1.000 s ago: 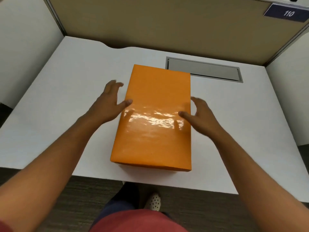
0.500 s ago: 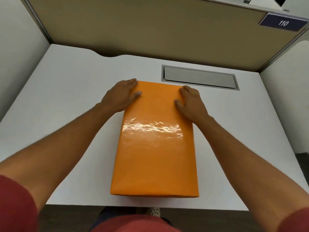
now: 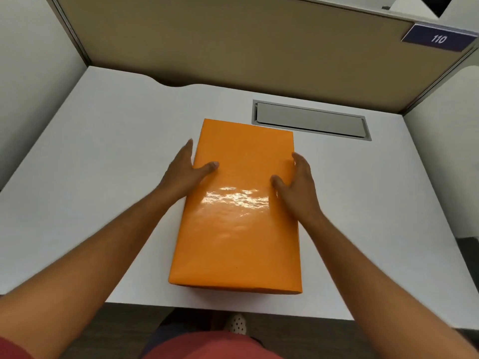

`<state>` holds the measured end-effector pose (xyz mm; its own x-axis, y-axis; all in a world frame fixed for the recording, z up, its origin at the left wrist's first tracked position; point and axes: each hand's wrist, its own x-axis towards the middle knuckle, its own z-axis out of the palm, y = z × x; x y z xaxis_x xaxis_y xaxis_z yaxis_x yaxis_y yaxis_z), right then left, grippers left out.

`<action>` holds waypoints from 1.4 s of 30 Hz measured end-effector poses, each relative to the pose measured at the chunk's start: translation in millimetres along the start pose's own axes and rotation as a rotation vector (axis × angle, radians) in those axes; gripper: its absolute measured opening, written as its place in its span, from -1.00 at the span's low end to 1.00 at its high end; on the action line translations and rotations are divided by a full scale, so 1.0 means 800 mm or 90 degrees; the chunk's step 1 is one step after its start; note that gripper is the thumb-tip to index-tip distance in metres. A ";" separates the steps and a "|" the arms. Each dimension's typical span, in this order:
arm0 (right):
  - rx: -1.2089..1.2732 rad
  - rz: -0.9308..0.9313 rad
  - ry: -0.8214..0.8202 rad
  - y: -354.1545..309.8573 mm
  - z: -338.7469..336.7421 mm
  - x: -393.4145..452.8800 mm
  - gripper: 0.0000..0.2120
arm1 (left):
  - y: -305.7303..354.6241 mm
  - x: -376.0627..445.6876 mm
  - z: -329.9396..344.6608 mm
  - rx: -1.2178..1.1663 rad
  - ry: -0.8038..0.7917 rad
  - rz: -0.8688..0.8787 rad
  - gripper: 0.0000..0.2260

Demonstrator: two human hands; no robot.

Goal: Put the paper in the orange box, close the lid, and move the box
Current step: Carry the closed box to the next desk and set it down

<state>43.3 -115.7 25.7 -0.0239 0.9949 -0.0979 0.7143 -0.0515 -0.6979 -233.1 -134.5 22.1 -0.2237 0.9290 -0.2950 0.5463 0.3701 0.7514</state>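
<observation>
The glossy orange box (image 3: pixel 238 229) lies lengthwise on the white desk (image 3: pixel 103 164), lid down and flush. My left hand (image 3: pixel 185 172) clasps its left side about a third of the way from the far end, thumb resting on the lid. My right hand (image 3: pixel 298 185) grips the right side opposite, thumb also on top. The fingers of both hands are hidden down the box's sides. No paper is visible; the inside of the box is hidden.
A grey cable-tray cover (image 3: pixel 311 120) is set into the desk just beyond the box's far right corner. Partition walls close in the desk at the back (image 3: pixel 233 47) and on both sides. The desk's front edge is just under the box's near end.
Both hands have slid back from the far corners of the lid to the box's long sides. The box sits a little farther from the desk's front edge than half a second ago.
</observation>
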 end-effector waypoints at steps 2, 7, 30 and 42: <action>0.092 0.099 -0.020 0.005 -0.002 -0.050 -0.14 | -0.013 -0.041 0.006 -0.090 -0.049 -0.084 -0.02; 0.183 0.187 -0.091 0.018 0.008 -0.120 0.05 | -0.037 -0.105 0.031 -0.160 -0.052 -0.135 0.00; 0.240 0.241 -0.065 -0.021 0.056 -0.105 -0.04 | -0.062 -0.088 -0.022 -0.249 -0.046 -0.154 -0.17; 0.303 0.176 -0.119 -0.289 0.279 0.003 -0.05 | -0.181 0.050 -0.339 -0.218 -0.003 -0.178 -0.18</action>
<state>-277.6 -120.8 28.5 -0.0358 0.9091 -0.4151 0.3196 -0.3831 -0.8666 -539.7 -153.0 61.8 -0.3203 0.7940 -0.5166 0.1667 0.5841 0.7944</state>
